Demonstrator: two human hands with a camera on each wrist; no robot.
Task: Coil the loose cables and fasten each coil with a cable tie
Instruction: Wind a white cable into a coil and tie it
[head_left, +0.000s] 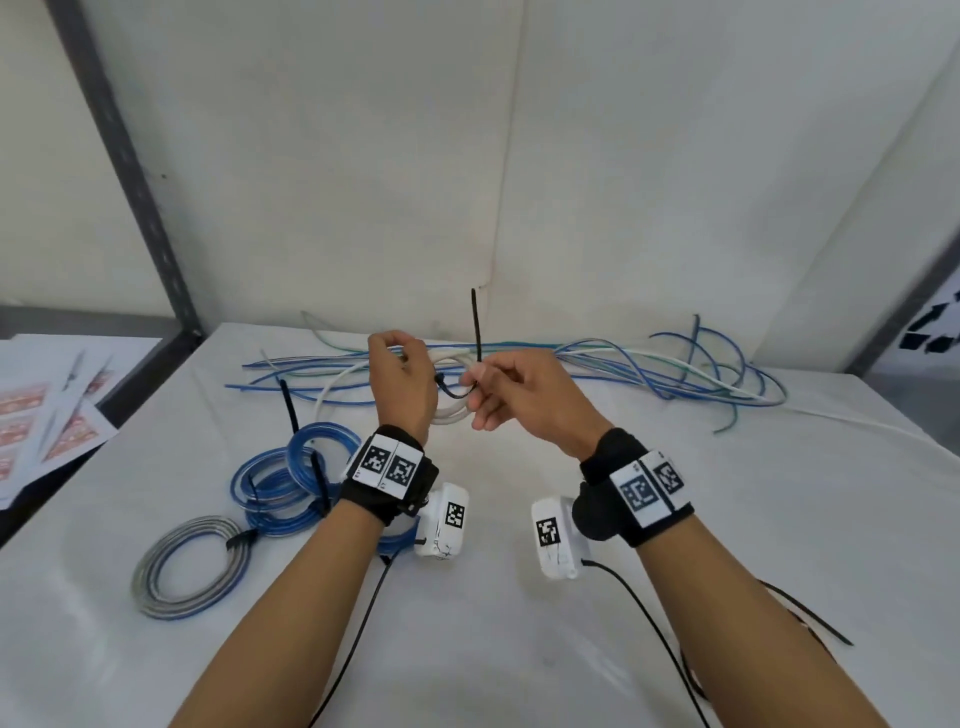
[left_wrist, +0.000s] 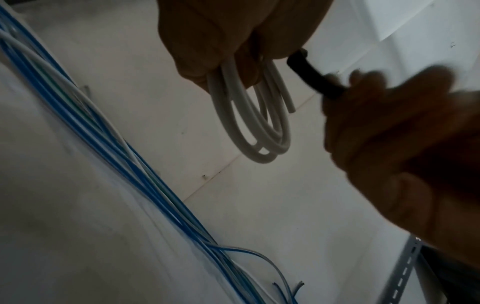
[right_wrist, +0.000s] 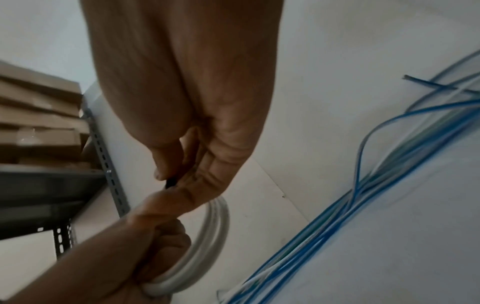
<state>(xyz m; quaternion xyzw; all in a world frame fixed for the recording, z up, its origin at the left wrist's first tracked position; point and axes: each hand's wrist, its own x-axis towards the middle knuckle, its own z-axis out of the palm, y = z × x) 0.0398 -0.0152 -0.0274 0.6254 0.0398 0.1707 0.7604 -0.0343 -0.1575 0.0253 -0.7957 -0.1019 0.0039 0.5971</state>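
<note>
My left hand (head_left: 402, 376) grips a white cable coil (left_wrist: 255, 131) above the middle of the table; the loops (head_left: 451, 413) hang below the fist. A black cable tie (head_left: 475, 332) runs from the coil to my right hand (head_left: 493, 387), which pinches it between thumb and fingers, its tail standing straight up. In the right wrist view the tie (right_wrist: 171, 182) shows as a dark strip in the pinch, with the coil (right_wrist: 207, 236) in the left fist below. The tie's head (left_wrist: 298, 56) sits against my left fingers.
Loose blue, white and green cables (head_left: 597, 364) lie along the table's far side. Tied blue coils (head_left: 291, 483) and a grey coil (head_left: 187, 566) rest at the left. A spare black tie (head_left: 810, 616) lies at the right. Papers (head_left: 47, 415) sit on a side surface.
</note>
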